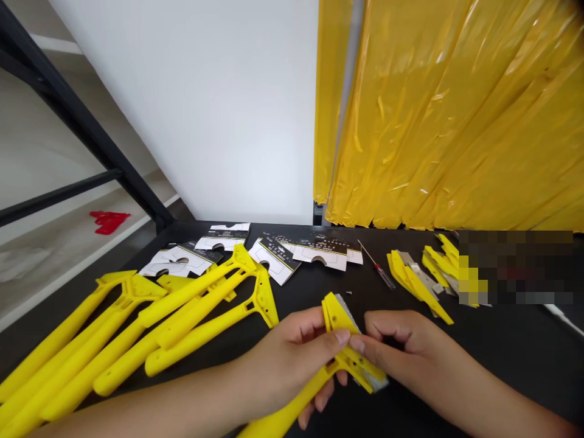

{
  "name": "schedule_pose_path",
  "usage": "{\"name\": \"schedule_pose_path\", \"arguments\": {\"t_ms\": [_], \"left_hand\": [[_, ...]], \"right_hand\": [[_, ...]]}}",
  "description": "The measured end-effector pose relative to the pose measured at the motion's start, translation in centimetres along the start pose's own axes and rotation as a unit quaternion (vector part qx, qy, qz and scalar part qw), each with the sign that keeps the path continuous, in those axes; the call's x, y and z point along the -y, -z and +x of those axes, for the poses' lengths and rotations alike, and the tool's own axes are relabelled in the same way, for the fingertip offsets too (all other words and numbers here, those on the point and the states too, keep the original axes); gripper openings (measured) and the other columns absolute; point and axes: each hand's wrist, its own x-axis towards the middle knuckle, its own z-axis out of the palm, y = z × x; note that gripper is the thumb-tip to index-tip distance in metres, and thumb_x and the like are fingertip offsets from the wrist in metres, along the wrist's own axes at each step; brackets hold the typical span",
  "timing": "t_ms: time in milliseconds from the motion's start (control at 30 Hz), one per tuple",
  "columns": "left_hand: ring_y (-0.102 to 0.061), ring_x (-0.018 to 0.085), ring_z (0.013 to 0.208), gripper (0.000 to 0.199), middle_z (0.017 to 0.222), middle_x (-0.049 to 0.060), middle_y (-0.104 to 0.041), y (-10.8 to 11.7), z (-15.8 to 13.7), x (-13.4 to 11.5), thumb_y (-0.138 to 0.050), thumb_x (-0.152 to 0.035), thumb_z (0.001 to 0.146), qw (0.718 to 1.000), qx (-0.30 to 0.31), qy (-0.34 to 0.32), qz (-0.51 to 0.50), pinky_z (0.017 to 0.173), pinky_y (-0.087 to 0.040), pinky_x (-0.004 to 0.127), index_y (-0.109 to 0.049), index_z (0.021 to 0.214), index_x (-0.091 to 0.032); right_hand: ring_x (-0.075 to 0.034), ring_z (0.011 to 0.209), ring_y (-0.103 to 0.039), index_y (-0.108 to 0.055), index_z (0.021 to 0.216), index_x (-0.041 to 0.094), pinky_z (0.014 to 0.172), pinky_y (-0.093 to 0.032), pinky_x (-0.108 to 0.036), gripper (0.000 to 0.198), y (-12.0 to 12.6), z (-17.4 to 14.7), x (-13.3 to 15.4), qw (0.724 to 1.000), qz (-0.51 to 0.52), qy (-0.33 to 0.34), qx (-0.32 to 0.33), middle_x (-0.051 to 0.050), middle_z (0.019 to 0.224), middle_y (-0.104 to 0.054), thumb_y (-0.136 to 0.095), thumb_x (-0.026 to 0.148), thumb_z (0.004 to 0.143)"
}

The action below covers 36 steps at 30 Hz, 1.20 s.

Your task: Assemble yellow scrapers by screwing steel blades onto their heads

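Observation:
My left hand (292, 359) grips a yellow plastic scraper (340, 319) by the neck, its long handle running down toward me. A grey metal blade shows in the scraper's wide head. My right hand (401, 344) pinches the right end of that head, thumb and fingers closed on the blade edge. Both hands are low in the middle of the view, over the black table (502, 347).
Several yellow scraper handles (137, 334) lie heaped at the left. Black-and-white packaging cards (274, 258) are spread behind them. A small red screwdriver (378, 267) and a pile of yellow blade holders (420, 277) lie to the right. Yellow plastic curtain (456, 115) hangs behind.

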Motion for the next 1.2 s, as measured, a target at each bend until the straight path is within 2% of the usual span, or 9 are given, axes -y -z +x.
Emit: {"name": "schedule_pose_path", "arguments": {"t_ms": [233,333,400,533,633,800,1200], "left_hand": [[-0.058,0.008,0.052,0.05,0.082,0.0,-0.07,0.0,-0.2,-0.4,-0.078,-0.067,0.097,1.0,0.005,-0.002,-0.006,0.037,-0.048,0.012,-0.065,0.111,-0.021],[-0.059,0.008,0.053,0.051,0.083,0.001,-0.07,0.0,-0.4,-0.6,-0.08,-0.067,0.096,1.0,0.014,-0.004,-0.018,0.038,-0.05,0.012,-0.065,0.112,-0.02],[-0.059,0.008,0.053,0.052,0.083,0.001,-0.07,-0.1,-0.5,-0.6,-0.08,-0.068,0.096,1.0,0.014,-0.005,-0.018,0.038,-0.049,0.011,-0.065,0.112,-0.02],[-0.058,0.008,0.053,0.052,0.082,0.0,-0.068,-0.2,-0.5,-0.5,-0.079,-0.068,0.097,1.0,0.007,-0.01,-0.005,0.037,-0.048,0.01,-0.063,0.113,-0.021],[-0.058,0.008,0.053,0.051,0.082,0.0,-0.068,-0.2,-0.5,-0.5,-0.078,-0.067,0.098,1.0,0.007,-0.011,0.004,0.037,-0.049,0.011,-0.063,0.113,-0.021],[-0.057,0.007,0.053,0.043,0.084,0.0,-0.068,0.0,-0.4,-0.5,-0.078,-0.06,0.1,1.0,0.012,-0.014,0.022,0.037,-0.048,0.011,-0.062,0.112,-0.021],[-0.059,0.009,0.055,0.039,0.082,0.001,-0.069,-0.1,-0.7,-0.5,-0.073,-0.057,0.103,1.0,-0.002,0.003,0.023,0.038,-0.048,0.012,-0.065,0.111,-0.02]], "right_hand": [[-0.016,0.075,-0.045,-0.059,0.082,0.022,0.068,-0.036,-0.03,0.062,0.4,-0.5,1.2,0.997,0.053,0.005,0.05,0.001,0.08,-0.056,-0.057,0.078,0.107],[-0.015,0.073,-0.043,-0.06,0.082,0.021,0.066,-0.034,-0.03,0.061,0.7,-0.6,1.5,0.994,0.084,-0.006,0.064,0.002,0.078,-0.053,-0.063,0.078,0.104],[-0.015,0.071,-0.041,-0.061,0.08,0.021,0.064,-0.031,-0.029,0.062,0.7,-0.5,1.6,0.993,0.098,-0.014,0.065,0.003,0.075,-0.052,-0.067,0.079,0.101],[-0.015,0.074,-0.048,-0.069,0.086,0.02,0.067,-0.035,-0.028,0.055,0.4,-0.4,1.7,0.992,0.108,-0.008,0.066,0.001,0.081,-0.063,-0.071,0.073,0.102],[-0.015,0.075,-0.049,-0.067,0.086,0.021,0.068,-0.038,-0.028,0.052,0.4,-0.5,1.7,0.994,0.097,-0.004,0.055,0.002,0.081,-0.063,-0.07,0.07,0.104],[-0.019,0.085,-0.058,-0.065,0.092,0.023,0.076,-0.044,-0.031,0.053,0.7,-0.9,1.9,0.995,0.083,-0.014,0.045,-0.001,0.089,-0.067,-0.06,0.073,0.107],[-0.02,0.086,-0.061,-0.07,0.093,0.023,0.077,-0.046,-0.032,0.049,0.5,-1.1,1.8,0.995,0.095,-0.014,0.038,-0.002,0.09,-0.071,-0.063,0.07,0.107]]}}
